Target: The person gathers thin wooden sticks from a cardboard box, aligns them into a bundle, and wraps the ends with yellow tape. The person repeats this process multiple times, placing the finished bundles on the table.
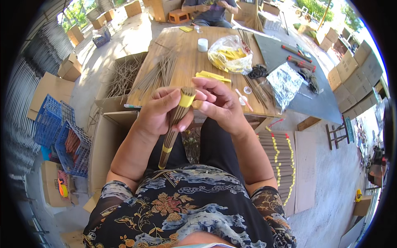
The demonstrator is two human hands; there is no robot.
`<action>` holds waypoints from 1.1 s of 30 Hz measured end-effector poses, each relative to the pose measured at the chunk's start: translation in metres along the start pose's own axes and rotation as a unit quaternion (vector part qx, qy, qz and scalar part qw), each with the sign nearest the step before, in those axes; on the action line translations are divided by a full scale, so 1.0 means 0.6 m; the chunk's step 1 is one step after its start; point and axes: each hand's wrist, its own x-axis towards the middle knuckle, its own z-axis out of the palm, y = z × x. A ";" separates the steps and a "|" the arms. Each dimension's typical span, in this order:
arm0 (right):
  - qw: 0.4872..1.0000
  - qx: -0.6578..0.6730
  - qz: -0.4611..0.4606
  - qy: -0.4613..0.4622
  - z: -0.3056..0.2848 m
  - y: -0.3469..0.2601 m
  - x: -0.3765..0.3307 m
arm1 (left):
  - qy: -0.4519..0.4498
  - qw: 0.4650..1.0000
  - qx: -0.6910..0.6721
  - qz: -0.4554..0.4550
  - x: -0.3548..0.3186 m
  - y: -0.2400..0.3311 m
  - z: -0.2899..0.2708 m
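My left hand point(159, 108) is closed around a bundle of thin brown incense sticks point(176, 118), held upright at a slant above my lap. One yellow paper band point(187, 98) circles the bundle near its upper end, and another yellow band point(167, 149) sits near the lower end. Beside the upper band is my right hand point(223, 105), its fingers curved and the thumb apart from them. Its fingertips come close to the band; whether they touch it I cannot tell. On the table just beyond lies a stack of yellow paper strips point(213, 77).
Loose sticks point(159, 72) lie on the wooden table point(186, 45), with a clear bag of yellow strips point(230, 53) and a white jar point(202, 44). Left stands a carton of sticks point(124, 76); right, banded bundles point(278, 165) lie on cardboard. Another person point(209, 10) sits across the table.
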 end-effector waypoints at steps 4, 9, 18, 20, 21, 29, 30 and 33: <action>0.975 0.211 0.063 0.017 0.058 0.043 -0.038 | 0.106 0.987 -0.008 0.119 0.012 0.016 0.012; 0.979 0.120 0.167 -0.009 0.107 0.047 -0.035 | 0.218 0.952 0.044 0.209 0.029 0.059 -0.010; 0.944 0.234 0.231 0.006 0.088 0.027 -0.035 | 0.264 0.951 0.033 0.157 0.041 0.065 -0.051; 0.951 0.227 0.208 0.012 0.084 0.038 -0.041 | 0.283 0.942 0.052 0.171 0.049 0.064 -0.060; 0.955 0.206 0.214 0.014 0.081 0.039 -0.043 | 0.294 0.938 0.058 0.173 0.055 0.064 -0.062; 0.930 0.292 0.222 -0.005 0.044 0.037 -0.063 | 0.268 0.950 0.063 0.149 0.087 0.068 -0.040; 0.929 0.296 0.221 -0.006 0.040 0.038 -0.066 | 0.272 0.947 0.063 0.158 0.095 0.064 -0.029; 0.924 0.333 0.187 0.032 0.022 0.026 -0.064 | 0.247 0.956 0.063 0.144 0.109 0.047 -0.014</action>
